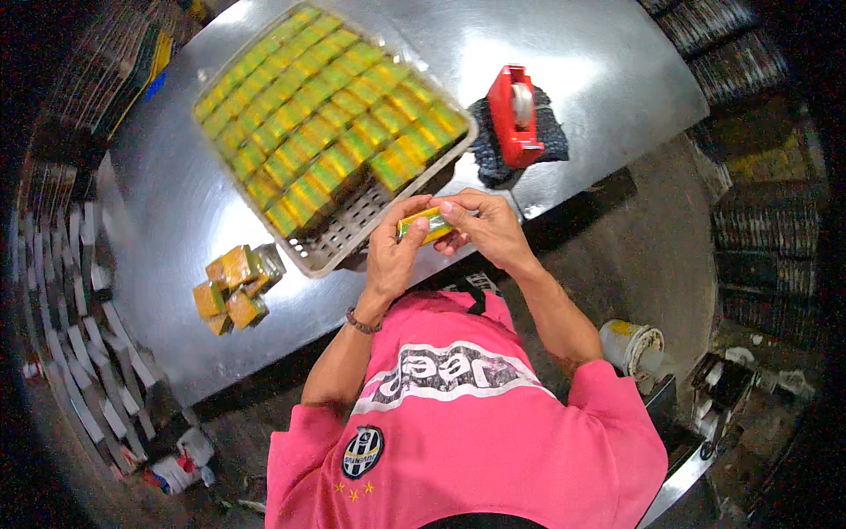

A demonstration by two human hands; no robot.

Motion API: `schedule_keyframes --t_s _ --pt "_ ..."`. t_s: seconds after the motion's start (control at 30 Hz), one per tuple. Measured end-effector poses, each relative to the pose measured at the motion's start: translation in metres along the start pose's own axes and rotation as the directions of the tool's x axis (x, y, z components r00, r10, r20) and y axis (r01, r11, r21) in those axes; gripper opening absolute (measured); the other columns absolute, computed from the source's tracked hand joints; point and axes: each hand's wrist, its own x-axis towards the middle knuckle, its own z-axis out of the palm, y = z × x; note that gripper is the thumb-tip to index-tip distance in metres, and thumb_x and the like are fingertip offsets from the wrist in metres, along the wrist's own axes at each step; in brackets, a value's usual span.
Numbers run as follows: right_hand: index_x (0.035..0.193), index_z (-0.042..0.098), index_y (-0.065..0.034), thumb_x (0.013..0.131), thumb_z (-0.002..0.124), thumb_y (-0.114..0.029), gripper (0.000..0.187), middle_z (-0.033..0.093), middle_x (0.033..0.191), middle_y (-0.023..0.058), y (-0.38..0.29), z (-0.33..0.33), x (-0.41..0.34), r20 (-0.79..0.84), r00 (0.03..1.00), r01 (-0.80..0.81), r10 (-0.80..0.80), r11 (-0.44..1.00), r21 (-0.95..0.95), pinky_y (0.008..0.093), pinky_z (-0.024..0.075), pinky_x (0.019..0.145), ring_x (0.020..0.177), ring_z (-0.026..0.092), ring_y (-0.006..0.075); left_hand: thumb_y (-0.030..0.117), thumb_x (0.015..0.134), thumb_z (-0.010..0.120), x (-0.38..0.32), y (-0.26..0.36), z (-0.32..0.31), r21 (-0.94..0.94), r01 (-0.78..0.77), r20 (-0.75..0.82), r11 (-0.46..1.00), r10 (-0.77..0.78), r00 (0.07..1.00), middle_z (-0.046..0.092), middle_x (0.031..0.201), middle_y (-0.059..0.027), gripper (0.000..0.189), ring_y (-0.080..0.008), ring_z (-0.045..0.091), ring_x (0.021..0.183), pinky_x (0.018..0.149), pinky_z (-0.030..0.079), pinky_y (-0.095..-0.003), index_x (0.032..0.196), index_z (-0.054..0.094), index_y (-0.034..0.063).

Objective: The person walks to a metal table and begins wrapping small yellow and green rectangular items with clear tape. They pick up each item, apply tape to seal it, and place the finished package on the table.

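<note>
A small yellow-and-green wrapped packet is held between my two hands near the table's front edge. My left hand grips its left end, thumb on top. At its right end, my right hand pinches the wrapper with thumb and fingers. Just beyond my hands stands a light plastic crate with a perforated base. Rows of similar yellow-and-green packets fill most of it, and part of its base shows at the near side. Left of the crate, several loose packets lie in a small pile.
A red tape dispenser with a roll of tape rests on a dark cloth right of the crate. Everything stands on a shiny metal table. A white bucket is on the floor at right. Stacked trays line the left.
</note>
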Motion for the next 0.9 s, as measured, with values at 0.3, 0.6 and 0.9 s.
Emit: schedule_keyframes --t_s 0.3,0.6,0.9 --pt "0.106 0.078 0.0019 0.099 0.066 -0.034 0.038 0.077 0.092 0.0096 0.015 -0.185 0.071 -0.587 0.77 -0.155 -0.25 0.82 -0.552 0.0343 0.0534 0.075 0.078 0.069 0.0174 0.034 0.109 0.05 0.08 -0.015 0.074 -0.237 0.428 0.275 0.872 -0.363 0.89 0.069 0.12 -0.0094 0.039 -0.0194 0.072 0.098 0.07 0.063 -0.0333 0.132 0.061 0.0051" --pt "0.101 0.081 -0.0002 0.09 0.076 -0.029 0.031 0.078 0.087 0.0091 0.008 -0.2 0.103 -0.55 0.831 -0.109 -0.082 0.946 -0.305 0.0322 0.0542 0.072 0.077 0.07 0.0137 0.038 0.108 0.046 0.107 -0.033 0.097 -0.107 0.466 0.252 0.878 -0.429 0.867 0.066 0.127 -0.0116 0.045 -0.0237 0.071 0.103 0.075 0.064 -0.0386 0.133 0.061 0.0045" --pt "0.094 0.082 -0.0029 0.086 0.08 -0.027 0.025 0.077 0.088 0.0132 0.031 -0.179 0.044 -0.532 0.818 -0.067 -0.217 0.884 -0.464 0.0351 0.0543 0.075 0.079 0.072 0.0218 0.035 0.11 0.044 0.097 -0.024 0.087 -0.126 0.454 0.2 0.882 -0.425 0.883 0.07 0.12 -0.0094 0.042 -0.0195 0.073 0.095 0.073 0.062 -0.032 0.131 0.063 0.004"
